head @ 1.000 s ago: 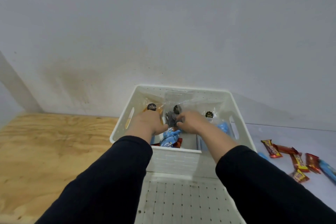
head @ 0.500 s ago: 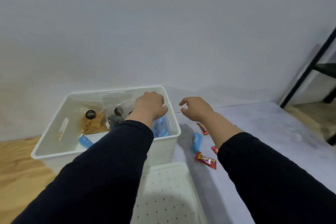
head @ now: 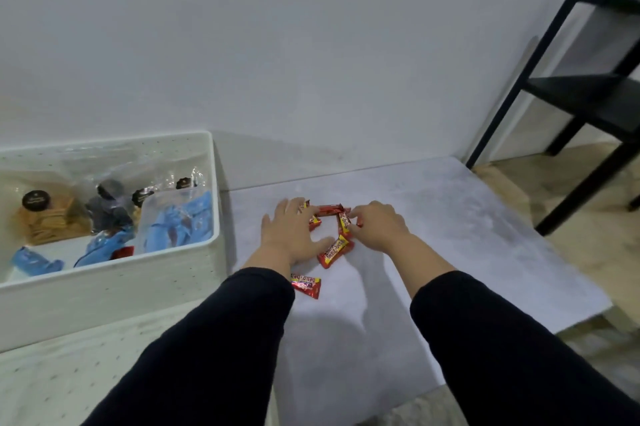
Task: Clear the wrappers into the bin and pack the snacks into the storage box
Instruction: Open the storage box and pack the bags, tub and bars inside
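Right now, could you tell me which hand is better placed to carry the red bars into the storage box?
Left. The left hand lies between the red bars and the storage box; the right hand is farther.

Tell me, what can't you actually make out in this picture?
- Head view: how many red snack bars lie under the left hand and right hand.
- Storage box: left part cut off by the frame edge.
- Black round labels: print too small.
- No bin in view.

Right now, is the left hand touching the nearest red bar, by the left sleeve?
Apart. The head view shows bare table between the left hand and that bar.
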